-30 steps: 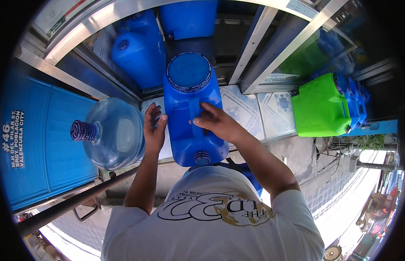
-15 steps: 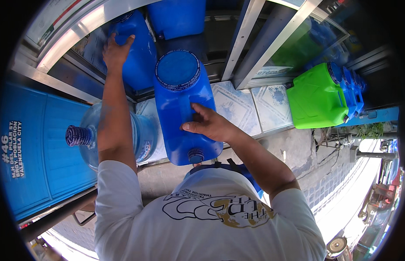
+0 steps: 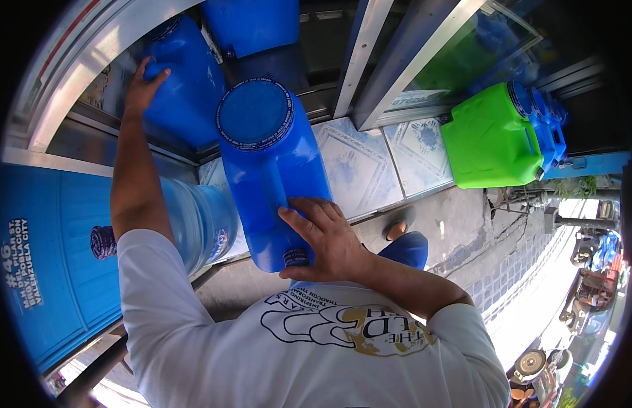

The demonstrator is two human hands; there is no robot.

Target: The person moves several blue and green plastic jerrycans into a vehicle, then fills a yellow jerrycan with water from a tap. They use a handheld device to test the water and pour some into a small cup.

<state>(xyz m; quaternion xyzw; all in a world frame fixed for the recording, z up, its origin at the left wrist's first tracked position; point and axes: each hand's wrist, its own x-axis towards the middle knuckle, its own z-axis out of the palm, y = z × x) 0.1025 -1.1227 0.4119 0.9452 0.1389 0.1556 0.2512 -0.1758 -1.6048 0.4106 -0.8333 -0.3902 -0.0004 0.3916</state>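
A tall blue water jug [image 3: 268, 156] stands on the tiled ledge [image 3: 363, 170] in front of me, its round bottom toward the camera. My right hand [image 3: 326, 238] grips it low down, beside its capped neck. My left arm reaches up and to the left. My left hand [image 3: 145, 85] is curled over the edge of a second blue jug [image 3: 187, 95], which sits behind the metal frame. A round, clear blue water bottle [image 3: 204, 221] lies on its side under my left arm, with its dark cap [image 3: 102, 243] pointing left.
A third blue container [image 3: 251, 24] sits at the top, behind a metal post [image 3: 370, 61]. A green jug [image 3: 489, 139] and more blue jugs [image 3: 547, 129] stand on the ledge to the right. A blue panel [image 3: 44, 272] fills the left side. A concrete pavement [image 3: 465, 231] lies below.
My left hand has left the middle jug and gone up to the jug at the upper left. My right hand has slid down toward the middle jug's neck.
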